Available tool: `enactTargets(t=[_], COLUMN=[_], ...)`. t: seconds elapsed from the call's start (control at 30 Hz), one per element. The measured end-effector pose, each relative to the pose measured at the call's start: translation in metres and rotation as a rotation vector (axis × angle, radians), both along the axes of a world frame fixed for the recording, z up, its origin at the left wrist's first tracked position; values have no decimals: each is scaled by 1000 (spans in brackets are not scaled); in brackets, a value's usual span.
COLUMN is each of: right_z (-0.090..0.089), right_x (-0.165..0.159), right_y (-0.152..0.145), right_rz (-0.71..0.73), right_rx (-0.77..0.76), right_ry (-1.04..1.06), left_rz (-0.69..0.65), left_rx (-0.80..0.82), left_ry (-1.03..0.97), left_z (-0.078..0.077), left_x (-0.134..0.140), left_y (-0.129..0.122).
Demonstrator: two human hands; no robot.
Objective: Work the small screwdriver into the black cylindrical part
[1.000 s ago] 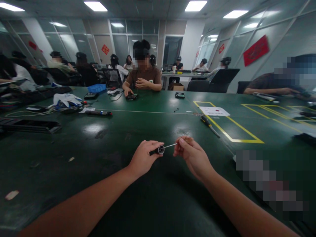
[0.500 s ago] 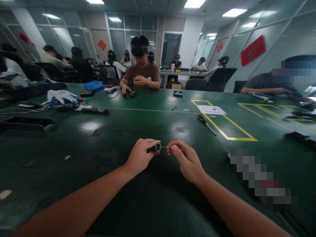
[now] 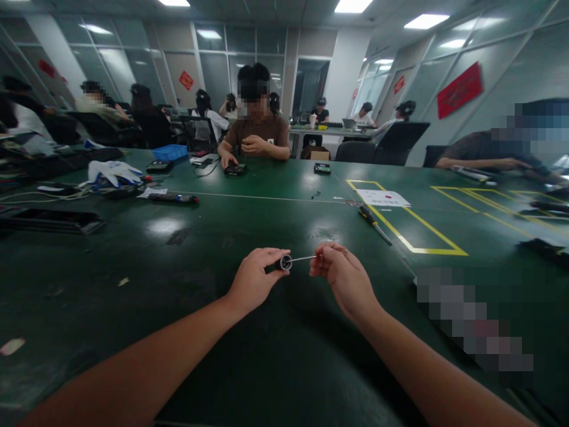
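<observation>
My left hand [image 3: 255,277] is closed around a short black cylinder [image 3: 285,262], whose round open end with a pale rim faces me and slightly right. A thin, pale metal rod [image 3: 303,258] runs from inside that opening toward the right. Its other end is pinched between the fingertips of my right hand [image 3: 342,276]. Both hands are held low over the green table, and the rod's tip inside the cylinder is hidden.
A yellow-black screwdriver [image 3: 376,225] lies ahead right, by yellow tape [image 3: 438,252] and a white paper [image 3: 383,198]. A pixelated object [image 3: 471,326] is at right. White gloves [image 3: 113,174] and a black pen-like tool [image 3: 173,198] lie left. A co-worker [image 3: 255,127] sits opposite.
My right hand has moved to the right, away from the cylinder, and more of the rod now shows. My left hand and the cylinder have hardly moved.
</observation>
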State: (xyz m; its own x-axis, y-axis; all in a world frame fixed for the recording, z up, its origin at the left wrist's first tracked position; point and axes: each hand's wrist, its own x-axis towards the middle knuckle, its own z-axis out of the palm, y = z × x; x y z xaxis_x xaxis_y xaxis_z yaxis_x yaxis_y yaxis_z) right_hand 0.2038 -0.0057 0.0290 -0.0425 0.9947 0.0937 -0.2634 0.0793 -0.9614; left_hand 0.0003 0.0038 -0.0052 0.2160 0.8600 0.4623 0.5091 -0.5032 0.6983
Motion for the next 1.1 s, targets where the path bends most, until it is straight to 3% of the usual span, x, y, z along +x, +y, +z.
enactTargets(t=[0.17, 0.57, 0.9, 1.1], right_z=[4, -1, 6, 15], right_x=[2, 4, 4, -1], right_y=[-10, -15, -20, -27], right_rz=[-20, -4, -33, 61], right_rx=[218, 404, 487, 707], right_ry=[-227, -583, -787, -999], left_rz=[18, 21, 25, 17], left_rx=[10, 4, 14, 25], left_ry=[9, -60, -40, -57], left_z=[0, -5, -7, -6], left_x=[1, 1, -1, 0], left_y=[-1, 2, 4, 3])
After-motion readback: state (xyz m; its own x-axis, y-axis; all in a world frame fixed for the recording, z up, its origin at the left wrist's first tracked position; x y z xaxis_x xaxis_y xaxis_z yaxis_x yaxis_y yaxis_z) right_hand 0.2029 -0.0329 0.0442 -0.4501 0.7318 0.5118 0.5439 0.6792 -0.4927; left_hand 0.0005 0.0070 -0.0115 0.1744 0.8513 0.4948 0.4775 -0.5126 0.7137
